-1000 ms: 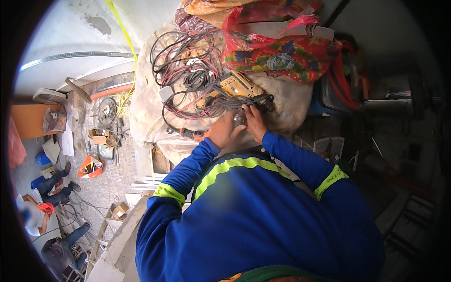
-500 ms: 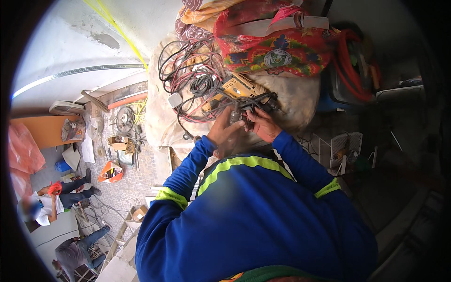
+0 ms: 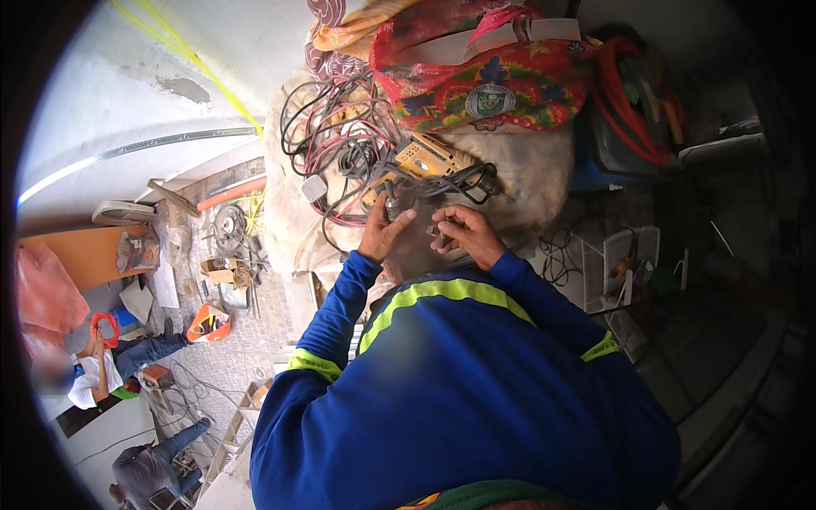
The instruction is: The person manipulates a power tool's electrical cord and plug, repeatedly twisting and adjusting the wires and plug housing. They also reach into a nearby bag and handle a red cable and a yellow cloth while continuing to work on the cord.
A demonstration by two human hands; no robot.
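Observation:
A yellow power tool (image 3: 433,159) with a black cord bundled against it lies on a dusty, cloth-like covering. Just below it, my left hand (image 3: 382,231) is closed round a greyish metallic part (image 3: 394,206); whether that part belongs to the tool is hard to see. My right hand (image 3: 472,234), a short way to the right, has its thumb and fingers pinched on a small dark piece (image 3: 442,238) too small to name. Tangled black and red cables (image 3: 340,127) lie beyond my left hand, with a white square box (image 3: 314,188) at their edge.
A red patterned bag (image 3: 489,89) sits at the far side. Red hose (image 3: 625,106) coils over a dark container at the right. On the floor at left lie an orange bag (image 3: 208,324), a cardboard box (image 3: 219,270) and loose wires. Two people are at the lower left, one holding a red coil (image 3: 105,330).
My hands, close together before, have moved apart. The right hand is drawn back from the tool with the small dark piece. At left, a person's red coil is held more open.

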